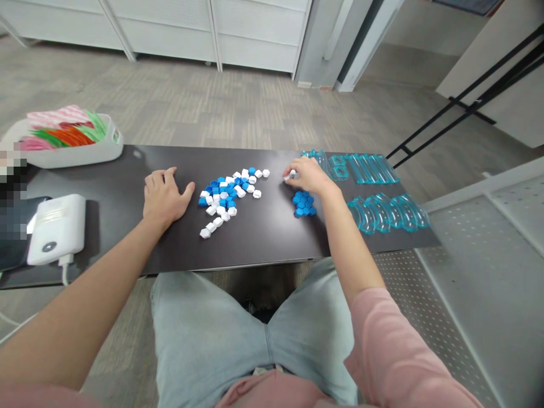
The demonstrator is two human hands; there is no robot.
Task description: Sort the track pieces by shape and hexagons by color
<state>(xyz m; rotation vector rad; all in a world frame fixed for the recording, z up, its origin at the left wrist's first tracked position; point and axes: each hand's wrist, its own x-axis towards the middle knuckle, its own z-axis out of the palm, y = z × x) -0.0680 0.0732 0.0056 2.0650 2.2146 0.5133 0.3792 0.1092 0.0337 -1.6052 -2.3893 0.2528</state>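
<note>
My left hand [164, 196] rests on the dark table with its fingers apart, holding nothing. To its right lies a loose pile of small blue and white hexagonal pieces [224, 195], with a short trail of white ones running toward the near edge. My right hand [309, 174] is at the far side of the table, its fingertips closed on a white hexagonal piece [290, 175]. The fingers partly hide that spot, and how many white pieces are there I cannot tell. Just below this hand sits a tight cluster of blue hexagonal pieces [304, 204].
Clear teal plastic straight parts [374, 169] and curved parts [389, 213] lie in rows on the table's right. At the left are a white basket [114, 141] of colourful items and a white device [57, 229] with a cable. A black metal frame [459, 105] stands beyond.
</note>
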